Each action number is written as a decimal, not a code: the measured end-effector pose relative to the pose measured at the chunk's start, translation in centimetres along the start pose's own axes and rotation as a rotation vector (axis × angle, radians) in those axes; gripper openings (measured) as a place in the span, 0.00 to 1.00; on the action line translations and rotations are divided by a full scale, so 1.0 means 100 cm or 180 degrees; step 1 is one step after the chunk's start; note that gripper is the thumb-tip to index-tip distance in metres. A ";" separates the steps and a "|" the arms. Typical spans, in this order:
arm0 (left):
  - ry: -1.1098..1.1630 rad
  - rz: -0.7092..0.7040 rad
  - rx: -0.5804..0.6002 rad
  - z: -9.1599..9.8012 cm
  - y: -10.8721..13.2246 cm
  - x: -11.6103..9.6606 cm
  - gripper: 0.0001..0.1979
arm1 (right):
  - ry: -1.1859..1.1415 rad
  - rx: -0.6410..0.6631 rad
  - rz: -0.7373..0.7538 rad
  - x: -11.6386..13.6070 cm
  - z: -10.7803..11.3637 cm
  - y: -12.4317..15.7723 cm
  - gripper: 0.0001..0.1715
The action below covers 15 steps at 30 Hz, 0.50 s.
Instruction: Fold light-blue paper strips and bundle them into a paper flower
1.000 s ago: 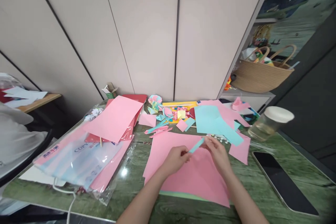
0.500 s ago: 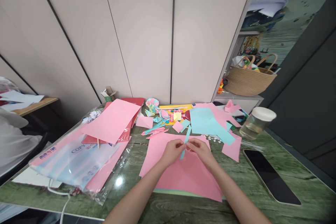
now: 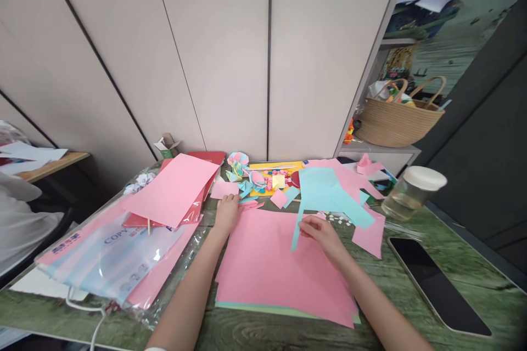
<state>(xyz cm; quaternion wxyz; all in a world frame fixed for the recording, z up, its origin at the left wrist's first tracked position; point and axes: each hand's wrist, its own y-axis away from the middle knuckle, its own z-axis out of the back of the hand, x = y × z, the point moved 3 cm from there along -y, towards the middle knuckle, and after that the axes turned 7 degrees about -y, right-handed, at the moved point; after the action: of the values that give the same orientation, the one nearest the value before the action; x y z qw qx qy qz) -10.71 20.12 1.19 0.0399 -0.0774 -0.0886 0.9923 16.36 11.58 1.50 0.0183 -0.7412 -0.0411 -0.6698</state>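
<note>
A narrow light-blue paper strip is pinched between the thumb and fingers of my right hand, above a stack of pink paper. My left hand reaches to the left edge of that stack, fingers bunched at a small pile of pink and blue paper strips. Whatever those fingers hold, if anything, is hidden. Folded pink and blue paper flowers lie just beyond. Larger light-blue paper sheets rest behind my right hand.
To the left are a loose pink sheet and a plastic COPY paper packet. A lidded jar of liquid and a phone stand and lie at right. A woven basket occupies the shelf. A person's white sleeve shows far left.
My left hand has let go of the blue strip and moved left to the pile of paper strips. The right hand keeps the blue strip, shifted slightly right.
</note>
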 end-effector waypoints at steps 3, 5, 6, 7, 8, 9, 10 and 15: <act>-0.0036 -0.0024 -0.0003 -0.007 0.001 0.000 0.13 | -0.0004 -0.0017 -0.0029 0.003 0.001 0.002 0.16; 0.0023 -0.0098 0.0039 -0.009 0.003 0.000 0.11 | 0.0010 -0.0046 -0.0012 0.003 0.003 0.002 0.16; 0.0062 -0.0129 0.0053 -0.009 0.004 0.000 0.10 | 0.0018 -0.0058 0.0009 0.003 0.003 0.002 0.17; 0.0100 -0.0148 0.0053 -0.009 0.005 0.001 0.10 | 0.0024 -0.0071 0.0022 0.003 0.004 0.002 0.17; 0.0136 -0.0155 0.0036 -0.009 0.006 0.002 0.10 | 0.0024 -0.0080 0.0031 0.002 0.005 0.001 0.17; 0.0173 -0.0156 0.0011 -0.008 0.007 0.002 0.11 | 0.0009 -0.0087 0.0038 0.002 0.006 0.001 0.18; 0.0213 -0.0164 -0.0006 -0.008 0.008 0.003 0.12 | -0.0009 -0.0095 0.0039 0.001 0.006 0.001 0.18; 0.0526 -0.0448 0.0187 0.000 0.011 -0.001 0.11 | -0.0015 -0.0118 0.0049 0.003 0.008 0.002 0.16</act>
<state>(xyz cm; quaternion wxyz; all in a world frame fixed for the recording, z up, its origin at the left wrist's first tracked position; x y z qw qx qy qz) -10.66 19.06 1.05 0.1189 -0.1513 -0.0612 0.9794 17.23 11.48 1.70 0.0097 -0.7433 -0.0230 -0.6685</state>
